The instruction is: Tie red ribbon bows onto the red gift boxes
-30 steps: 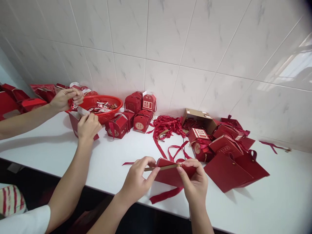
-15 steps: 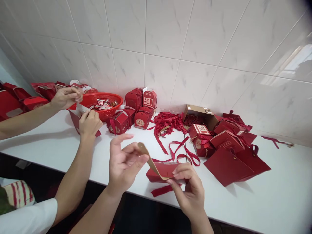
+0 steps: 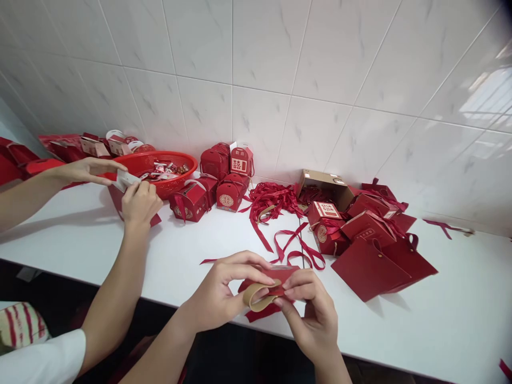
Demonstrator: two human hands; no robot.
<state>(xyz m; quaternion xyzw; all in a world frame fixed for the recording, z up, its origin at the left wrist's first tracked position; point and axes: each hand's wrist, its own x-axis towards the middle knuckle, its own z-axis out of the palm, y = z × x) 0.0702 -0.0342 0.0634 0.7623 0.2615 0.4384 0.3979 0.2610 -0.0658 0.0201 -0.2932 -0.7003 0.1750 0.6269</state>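
My left hand (image 3: pixel 222 290) and my right hand (image 3: pixel 310 309) meet over the front edge of the white table (image 3: pixel 420 325). Both pinch a flat red box blank (image 3: pixel 276 274) whose tan inner flap (image 3: pixel 258 296) curls into a loop between my fingers. A red ribbon (image 3: pixel 256 314) hangs from under the blank. Loose red ribbons (image 3: pixel 298 248) lie just behind it.
Another person's two hands (image 3: pixel 136 202) work a red box at the left, beside a red basket (image 3: pixel 168 162) of sweets. Finished red boxes (image 3: pixel 218 184) stand behind. Flat red blanks (image 3: pixel 376 264) and an open cardboard box (image 3: pixel 324 184) lie at the right. A tiled wall backs the table.
My left hand has come back down to the blank, folding the tan flap from stretched out into a curled loop. The other person's far hand has opened out flat.
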